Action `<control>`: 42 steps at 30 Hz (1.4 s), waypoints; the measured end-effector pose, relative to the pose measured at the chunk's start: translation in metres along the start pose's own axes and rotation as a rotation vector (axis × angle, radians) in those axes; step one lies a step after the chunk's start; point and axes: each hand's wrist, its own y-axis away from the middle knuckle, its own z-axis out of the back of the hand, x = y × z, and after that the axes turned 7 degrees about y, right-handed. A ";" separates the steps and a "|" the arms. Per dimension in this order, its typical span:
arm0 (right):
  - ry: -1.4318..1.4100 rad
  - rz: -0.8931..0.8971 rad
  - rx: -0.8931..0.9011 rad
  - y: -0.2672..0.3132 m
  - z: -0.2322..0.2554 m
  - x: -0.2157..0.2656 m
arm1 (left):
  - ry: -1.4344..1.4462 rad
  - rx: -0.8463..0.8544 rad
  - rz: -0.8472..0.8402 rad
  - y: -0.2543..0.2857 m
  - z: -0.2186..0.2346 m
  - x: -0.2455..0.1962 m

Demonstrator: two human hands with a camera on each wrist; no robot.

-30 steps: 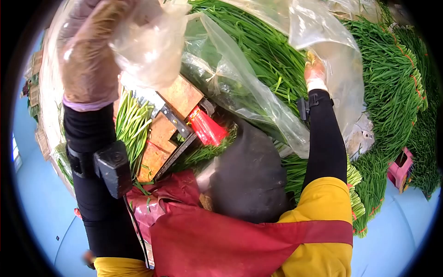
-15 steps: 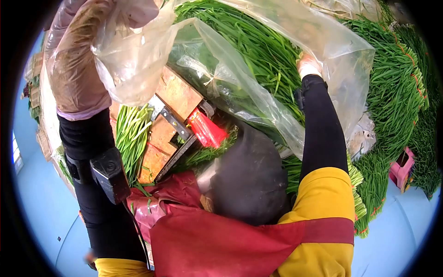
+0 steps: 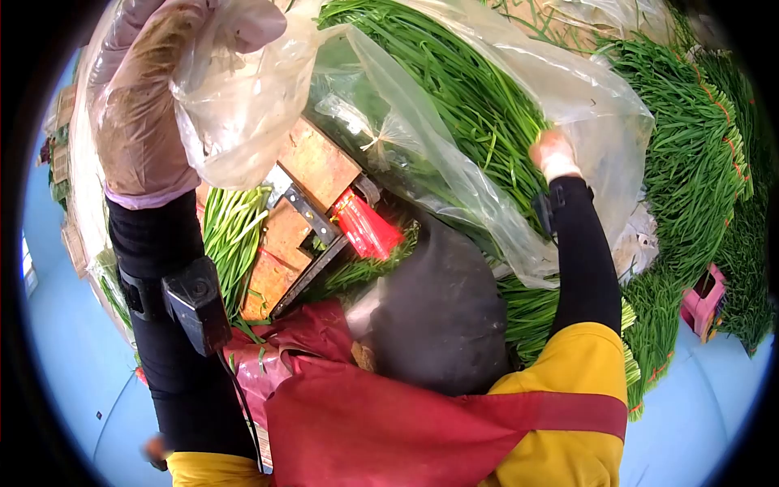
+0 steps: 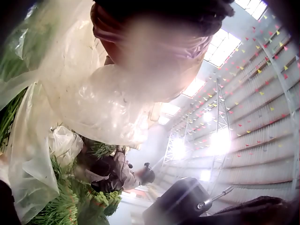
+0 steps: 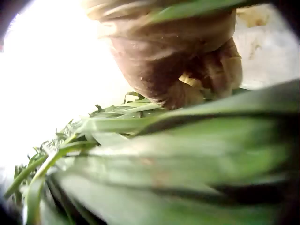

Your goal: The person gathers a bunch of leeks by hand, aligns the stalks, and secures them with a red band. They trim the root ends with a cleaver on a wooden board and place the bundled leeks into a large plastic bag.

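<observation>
Clear bag: one (image 3: 389,97), its mouth spread between two hands; its top is cut off.
Left hand (image 3: 150,105): gloved, curled on the bag's near-left edge and gripping it; fingertips cut off.
Right hand (image 3: 557,154): at the bag's right side, fingers curled down into the leaves, apparently round some, though the wrist view is blurred.
Green leaves (image 3: 454,89): one long heap inside the bag; too many to count.
Left of the bag: one pale-stemmed bunch (image 3: 235,231); one red bundle (image 3: 367,225).
Right of it: one pink object (image 3: 703,299), partly hidden; stacked greens (image 3: 682,154).
</observation>
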 end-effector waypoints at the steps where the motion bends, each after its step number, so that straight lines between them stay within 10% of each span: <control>1: 0.092 0.050 0.090 0.007 -0.006 -0.004 | 0.002 -0.001 -0.001 -0.001 0.005 0.001; 9: -0.064 -0.024 -0.230 0.023 -0.015 0.012 | -0.089 -0.155 -0.047 0.001 -0.011 0.006; 12: -0.036 0.003 0.232 0.017 0.008 0.024 | -0.039 -0.110 -0.083 0.004 -0.009 0.009; 19: -0.097 -0.067 0.051 -0.005 -0.005 0.023 | -0.063 -0.135 -0.045 0.002 -0.006 0.011; 30: -0.158 -0.035 0.380 -0.005 0.015 0.015 | 0.019 0.004 0.021 0.003 0.002 0.014; 42: -0.179 0.010 0.359 0.003 -0.002 0.009 | -0.004 -0.127 0.047 0.007 0.002 0.018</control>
